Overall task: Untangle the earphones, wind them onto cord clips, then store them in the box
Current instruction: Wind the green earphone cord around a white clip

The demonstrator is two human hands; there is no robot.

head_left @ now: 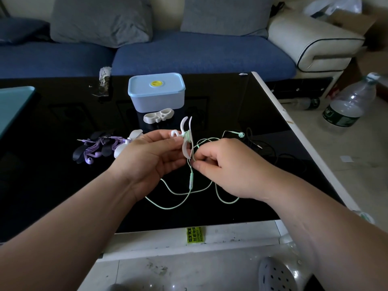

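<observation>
My left hand (pixel 151 156) pinches a white cord clip (pixel 186 141) held upright above the black table, with a few turns of mint-green earphone cord round its middle. My right hand (pixel 226 164) pinches the green cord (pixel 190 181) just below the clip. The rest of the cord hangs in loops to the table, and a green earbud (pixel 240 134) lies to the right. A light blue box (pixel 156 92) with its lid on stands behind. A spare white clip (pixel 158 115) lies in front of it.
Purple earphones (pixel 94 148) with dark clips lie in a heap at the left. Black earphone cords (pixel 264 150) sprawl at the right. A teal tray (pixel 12 106) sits at the left edge. A plastic bottle (pixel 352 101) stands on the floor beyond the table's right edge (pixel 294 127).
</observation>
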